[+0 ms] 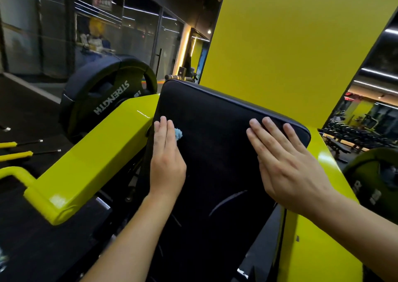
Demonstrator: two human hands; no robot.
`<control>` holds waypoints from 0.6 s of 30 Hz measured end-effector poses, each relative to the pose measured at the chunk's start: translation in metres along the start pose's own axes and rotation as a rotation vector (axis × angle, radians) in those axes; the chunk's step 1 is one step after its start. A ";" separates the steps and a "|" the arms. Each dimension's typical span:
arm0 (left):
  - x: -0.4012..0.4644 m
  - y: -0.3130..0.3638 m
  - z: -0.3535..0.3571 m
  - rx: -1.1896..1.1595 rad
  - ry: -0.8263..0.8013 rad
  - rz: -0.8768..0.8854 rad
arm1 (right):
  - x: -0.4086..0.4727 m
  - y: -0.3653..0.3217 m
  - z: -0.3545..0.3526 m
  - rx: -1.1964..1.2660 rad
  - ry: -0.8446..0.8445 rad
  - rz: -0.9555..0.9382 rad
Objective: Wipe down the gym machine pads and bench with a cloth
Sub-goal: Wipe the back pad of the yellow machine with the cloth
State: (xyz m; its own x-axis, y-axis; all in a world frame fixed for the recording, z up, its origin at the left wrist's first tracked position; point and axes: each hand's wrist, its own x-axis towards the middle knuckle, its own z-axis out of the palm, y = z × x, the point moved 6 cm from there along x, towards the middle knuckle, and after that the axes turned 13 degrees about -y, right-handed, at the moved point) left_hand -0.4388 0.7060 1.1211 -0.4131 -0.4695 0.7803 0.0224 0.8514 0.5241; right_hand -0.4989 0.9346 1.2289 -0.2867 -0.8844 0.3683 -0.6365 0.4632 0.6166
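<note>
A: So, where's the cloth?

B: Under the left hand, pressed flat against the near-left part of the black pad. Only a small blue tuft shows past the fingers, which lie straight and together, so I'd call it pressing, not pinching.

A: And the right hand?

B: Flat on the pad too, toward its far-right corner, fingers slightly spread, holding nothing. The two hands are well apart.

A: How will that cloth handle?

B: Light, soft and limp, I'd judge; it looks fluffy. It will bunch under the palm, so it's best kept spread under flat fingers. The pad looks like smooth, firm upholstery with a piped edge, so the cloth should slide easily, maybe too easily without steady pressure.

A: Anything in the way?

B: The yellow frame arm runs just beside the pad's left edge, so knuckles could knock it on strokes that way. Behind it is a black weight plate, farther left. A yellow wall panel stands behind the pad's top edge. At the right, another plate sits beyond more yellow frame. The pad's lower part is dim, so I can't tell its condition.
</note>
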 end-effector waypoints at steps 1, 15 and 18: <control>-0.008 0.016 0.006 -0.042 0.012 -0.017 | -0.002 0.000 0.001 0.002 0.003 0.019; -0.022 0.017 0.012 0.138 -0.192 0.449 | -0.038 -0.018 0.015 0.164 -0.029 0.281; -0.007 -0.011 0.001 0.082 -0.142 0.269 | -0.046 -0.028 0.022 0.188 -0.055 0.318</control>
State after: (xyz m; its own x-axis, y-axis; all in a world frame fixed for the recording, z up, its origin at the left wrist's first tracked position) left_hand -0.4368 0.7004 1.1100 -0.5255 -0.1922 0.8288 0.0771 0.9594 0.2714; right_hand -0.4839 0.9616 1.1790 -0.5265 -0.7019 0.4797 -0.6282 0.7014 0.3368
